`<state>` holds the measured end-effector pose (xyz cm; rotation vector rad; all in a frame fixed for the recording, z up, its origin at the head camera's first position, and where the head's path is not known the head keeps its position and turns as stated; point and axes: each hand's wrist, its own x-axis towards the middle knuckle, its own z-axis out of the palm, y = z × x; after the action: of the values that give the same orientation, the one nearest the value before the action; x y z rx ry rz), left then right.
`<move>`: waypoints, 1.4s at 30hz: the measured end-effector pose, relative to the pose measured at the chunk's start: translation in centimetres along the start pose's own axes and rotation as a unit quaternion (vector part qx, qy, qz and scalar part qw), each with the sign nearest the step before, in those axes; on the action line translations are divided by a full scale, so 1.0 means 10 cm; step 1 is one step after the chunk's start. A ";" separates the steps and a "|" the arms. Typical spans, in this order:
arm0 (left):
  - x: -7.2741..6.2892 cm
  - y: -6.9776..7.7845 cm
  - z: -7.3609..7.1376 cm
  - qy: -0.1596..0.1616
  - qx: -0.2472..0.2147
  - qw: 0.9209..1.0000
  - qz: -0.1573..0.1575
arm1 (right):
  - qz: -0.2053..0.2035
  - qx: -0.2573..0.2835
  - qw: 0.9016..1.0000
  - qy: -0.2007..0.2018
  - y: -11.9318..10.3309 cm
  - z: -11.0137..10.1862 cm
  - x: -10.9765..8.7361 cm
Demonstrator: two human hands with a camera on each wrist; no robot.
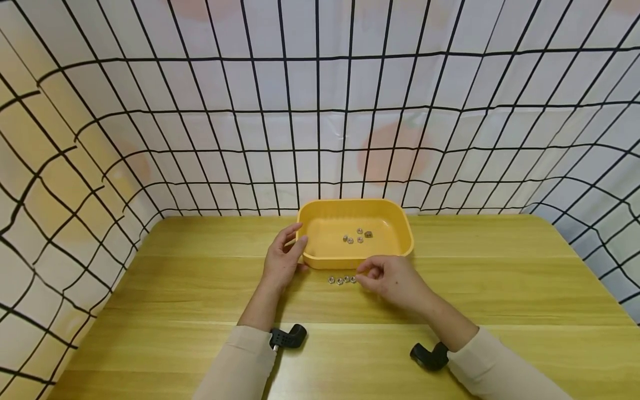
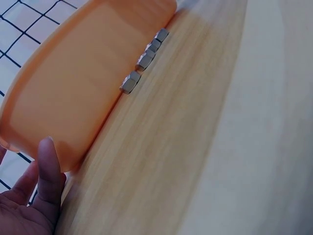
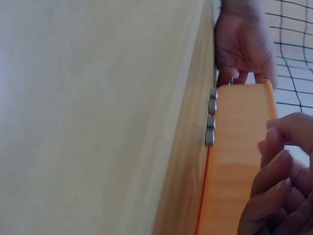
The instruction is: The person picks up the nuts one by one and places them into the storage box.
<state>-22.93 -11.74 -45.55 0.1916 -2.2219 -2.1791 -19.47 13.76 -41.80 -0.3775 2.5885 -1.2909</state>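
A yellow plastic tray (image 1: 357, 262) stands on the table, with several small metal nuts (image 1: 360, 240) on its floor. In front of its near wall lies a short row of metal nuts (image 1: 340, 281), also seen in the left wrist view as hexagonal nuts (image 2: 130, 82) near the tray wall. My left hand (image 1: 281, 261) rests at the tray's left end, thumb extended along the corner. At the right end of the row is my right hand (image 1: 392, 280), its fingers loosely bent and its fingertips close to the last nut. I see nothing between them.
The wooden table (image 1: 200, 289) extends on both sides of the tray. A black wire grid (image 1: 320, 111) with pale cloth behind it rises at the back and sides. Each wrist wears a black camera mount (image 1: 289, 336).
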 end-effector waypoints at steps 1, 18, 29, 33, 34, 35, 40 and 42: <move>0.00 0.00 0.00 0.000 0.000 1.000 0.000 | 0.006 0.002 1.000 -0.002 0.01 0.01 0.00; 0.00 0.00 0.00 0.004 -0.002 1.000 0.003 | 0.004 -0.039 0.999 -0.016 0.20 0.17 0.10; 0.00 -0.01 0.01 0.003 -0.003 1.000 0.002 | -0.012 -0.090 0.996 -0.018 0.20 0.21 0.13; 0.00 -0.01 0.01 0.005 -0.005 1.000 0.005 | -0.017 -0.100 0.995 -0.011 0.19 0.21 0.12; 0.00 -0.01 0.01 0.005 -0.005 1.000 0.005 | -0.019 -0.103 0.994 -0.010 0.19 0.21 0.13; 0.00 -0.01 0.01 0.005 -0.004 1.000 0.005 | -0.022 -0.106 0.994 -0.009 0.19 0.21 0.13; 0.00 0.00 0.01 0.004 -0.003 1.000 0.000 | -0.033 -0.124 0.992 -0.007 0.17 0.20 0.11; 0.00 0.00 0.00 0.003 -0.003 1.000 0.001 | -0.035 -0.126 0.991 -0.008 0.15 0.20 0.10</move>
<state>-22.90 -11.69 -45.52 0.1952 -2.2128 -2.1809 -20.01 12.87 -44.28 -0.5244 2.7531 -0.9755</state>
